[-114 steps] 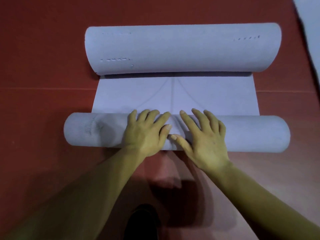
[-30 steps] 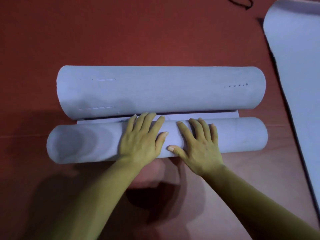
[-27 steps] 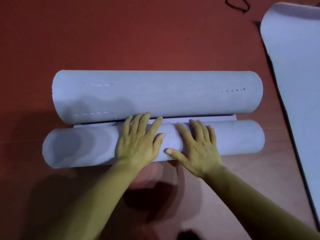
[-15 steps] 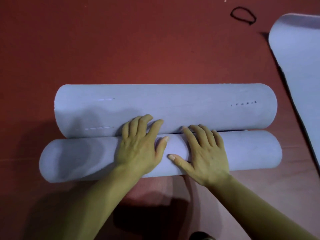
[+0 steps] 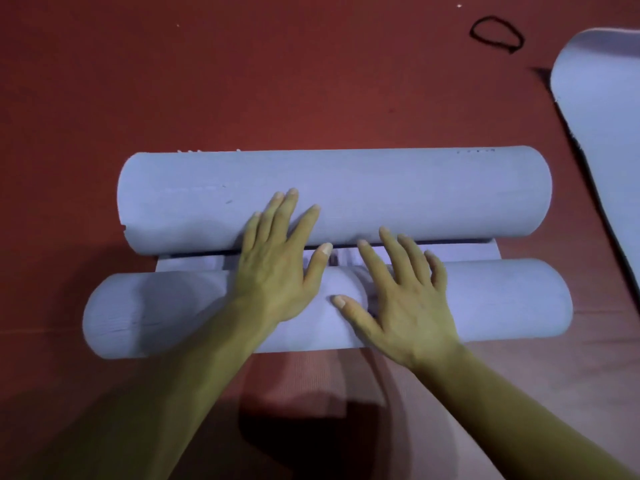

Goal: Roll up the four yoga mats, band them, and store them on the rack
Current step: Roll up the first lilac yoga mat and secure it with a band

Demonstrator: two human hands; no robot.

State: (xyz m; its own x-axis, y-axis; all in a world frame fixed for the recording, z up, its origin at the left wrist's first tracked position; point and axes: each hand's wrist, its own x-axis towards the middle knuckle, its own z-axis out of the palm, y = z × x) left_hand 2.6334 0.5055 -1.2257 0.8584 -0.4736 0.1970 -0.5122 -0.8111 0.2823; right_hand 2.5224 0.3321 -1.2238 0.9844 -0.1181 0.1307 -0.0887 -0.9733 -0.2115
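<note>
A pale blue yoga mat lies across the red floor, curled from both ends. Its near roll (image 5: 502,299) sits under my palms, and its far roll (image 5: 398,192) lies just beyond, with a narrow flat strip (image 5: 194,263) showing between them. My left hand (image 5: 277,268) lies flat with straight fingers reaching over the gap onto the far roll. My right hand (image 5: 405,299) rests spread on the near roll, its fingertips at the foot of the far roll.
A second pale blue mat (image 5: 602,109) lies unrolled along the right edge. A black elastic band (image 5: 496,33) lies on the red floor (image 5: 277,81) at the top right, beyond the rolls.
The near roll advanced until it met the far roll half a second ago. Now a narrow strip shows between them again, and my left fingers have reached up onto the far roll.
</note>
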